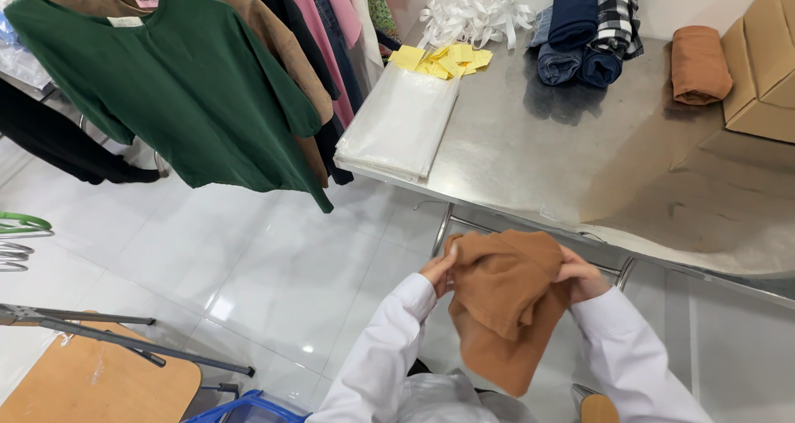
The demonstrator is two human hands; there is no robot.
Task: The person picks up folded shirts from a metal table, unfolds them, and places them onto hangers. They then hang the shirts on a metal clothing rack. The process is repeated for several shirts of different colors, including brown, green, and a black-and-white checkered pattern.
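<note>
Both hands, the left hand point(437, 271) and the right hand point(580, 275), are clamped on opposite edges of a brown garment point(505, 307) held bunched in the air, just short of the steel counter point(530, 141). Judging by this, the cloth is mid-gathering; spreading it flat calls for a firm, even grip. Beyond lie clear bags point(397, 125) and rolled clothes point(700, 64).

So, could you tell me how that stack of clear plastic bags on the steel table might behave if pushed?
The stack of clear plastic bags looks glossy, so sheets would probably slide apart. It overhangs the steel table edge, so it might slip off.
</note>
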